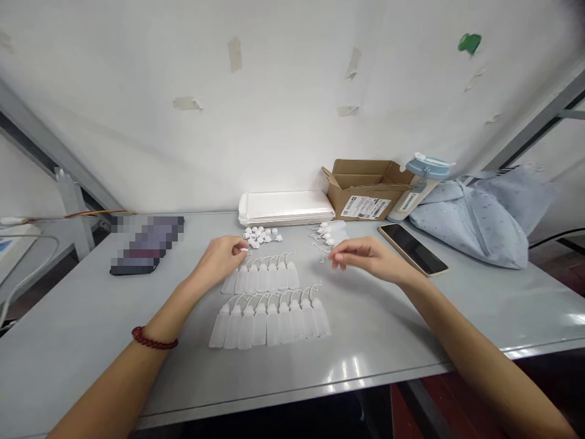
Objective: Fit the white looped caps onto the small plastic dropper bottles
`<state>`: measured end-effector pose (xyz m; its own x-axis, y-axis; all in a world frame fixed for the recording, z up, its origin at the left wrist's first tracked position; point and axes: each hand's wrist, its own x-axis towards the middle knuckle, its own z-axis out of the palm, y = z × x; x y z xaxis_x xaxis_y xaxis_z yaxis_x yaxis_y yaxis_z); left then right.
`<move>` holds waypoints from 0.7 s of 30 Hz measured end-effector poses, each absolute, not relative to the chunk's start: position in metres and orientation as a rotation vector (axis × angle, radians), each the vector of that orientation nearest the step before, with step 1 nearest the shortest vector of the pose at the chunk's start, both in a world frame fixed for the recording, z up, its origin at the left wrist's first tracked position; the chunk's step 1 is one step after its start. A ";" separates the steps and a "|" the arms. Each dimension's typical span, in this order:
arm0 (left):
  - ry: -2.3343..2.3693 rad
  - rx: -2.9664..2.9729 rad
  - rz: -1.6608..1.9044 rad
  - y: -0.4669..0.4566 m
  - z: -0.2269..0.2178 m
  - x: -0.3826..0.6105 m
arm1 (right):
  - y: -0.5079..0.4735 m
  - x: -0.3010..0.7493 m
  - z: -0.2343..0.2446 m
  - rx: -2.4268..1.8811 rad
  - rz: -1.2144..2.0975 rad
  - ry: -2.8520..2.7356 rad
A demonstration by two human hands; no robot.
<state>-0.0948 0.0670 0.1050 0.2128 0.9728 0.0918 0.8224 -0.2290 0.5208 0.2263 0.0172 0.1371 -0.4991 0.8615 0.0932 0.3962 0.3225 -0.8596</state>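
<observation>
Gray table (388,329), work apparently partway along. The front row (273,326) of translucent bottles, thin tubes curving from their tops, looks laid out; the shorter back row (273,277) seems unfinished. The right hand (365,256), fingers loosely curled, is beside a pile of similar bottles (333,231) outside the rows; whether it grips anything cannot be told. The left hand (223,255), fingertips drawn together, is at the edge of loose small white pieces (260,235), its grip likewise uncertain. Writing: the carton (335,204) bears a printed label (365,207), the cup (414,192) dark lettering; neither is reliably legible.
</observation>
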 end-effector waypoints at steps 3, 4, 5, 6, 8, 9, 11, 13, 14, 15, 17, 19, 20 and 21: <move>1.699 2.082 0.625 0.065 0.109 -0.092 | 0.005 0.219 0.143 -0.891 1.532 -2.212; 1.710 2.063 0.646 0.064 0.110 -0.091 | 0.002 0.216 0.143 -0.841 1.611 -2.254; 1.723 2.045 0.670 0.063 0.112 -0.090 | -0.001 0.213 0.142 -0.808 1.661 -2.292; 1.736 2.026 0.695 0.063 0.113 -0.089 | -0.003 0.210 0.140 -0.792 1.688 -2.322; 1.756 1.992 0.744 0.061 0.116 -0.087 | -0.006 0.206 0.136 -0.789 1.714 -2.368; 1.762 1.978 0.764 0.060 0.118 -0.086 | -0.007 0.204 0.135 -0.797 1.717 -2.391; 1.760 1.941 0.800 0.057 0.121 -0.084 | -0.007 0.203 0.132 -0.823 1.697 -2.434; 1.735 1.880 0.841 0.055 0.124 -0.082 | -0.006 0.202 0.130 -0.850 1.665 -2.472; 1.716 1.843 0.864 0.054 0.125 -0.081 | -0.006 0.202 0.130 -0.859 1.653 -2.487; 1.695 1.802 0.886 0.052 0.126 -0.080 | -0.005 0.202 0.130 -0.864 1.649 -2.496; 1.643 1.703 0.909 0.050 0.129 -0.078 | -0.005 0.202 0.129 -0.870 1.656 -2.510; 1.523 1.546 0.908 0.048 0.131 -0.076 | -0.006 0.202 0.129 -0.882 1.658 -2.533; 1.431 1.450 0.906 0.047 0.131 -0.075 | -0.006 0.201 0.129 -0.888 1.657 -2.543; 1.332 1.356 0.904 0.046 0.131 -0.074 | -0.006 0.201 0.129 -0.895 1.655 -2.550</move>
